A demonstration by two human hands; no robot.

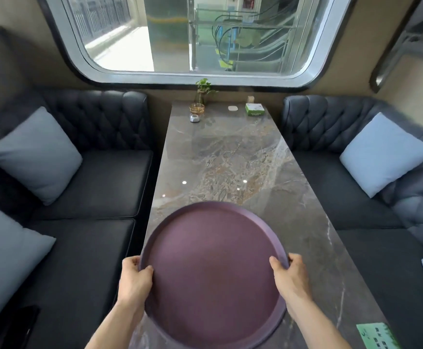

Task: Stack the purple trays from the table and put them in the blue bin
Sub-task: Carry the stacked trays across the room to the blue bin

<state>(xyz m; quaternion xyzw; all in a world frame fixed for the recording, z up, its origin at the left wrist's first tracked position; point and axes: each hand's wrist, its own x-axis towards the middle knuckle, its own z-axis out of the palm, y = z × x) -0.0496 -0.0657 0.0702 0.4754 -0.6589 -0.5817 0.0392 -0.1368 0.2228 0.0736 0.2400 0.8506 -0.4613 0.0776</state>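
A round purple tray [213, 270] fills the near end of the marble table [230, 157]. My left hand [134, 278] grips its left rim with the thumb over the edge. On the opposite rim my right hand [291, 275] holds the same way. A second rim line along the tray's lower right edge suggests another tray under it, but I cannot tell for sure. The blue bin is not in view.
At the table's far end stand a small plant in a glass vase [202, 93], a glass cup [196, 109], a green tissue box [255, 109] and a white disc [232, 108]. A green card [379, 336] lies near right. Dark sofas with pale cushions [35, 154] flank the table.
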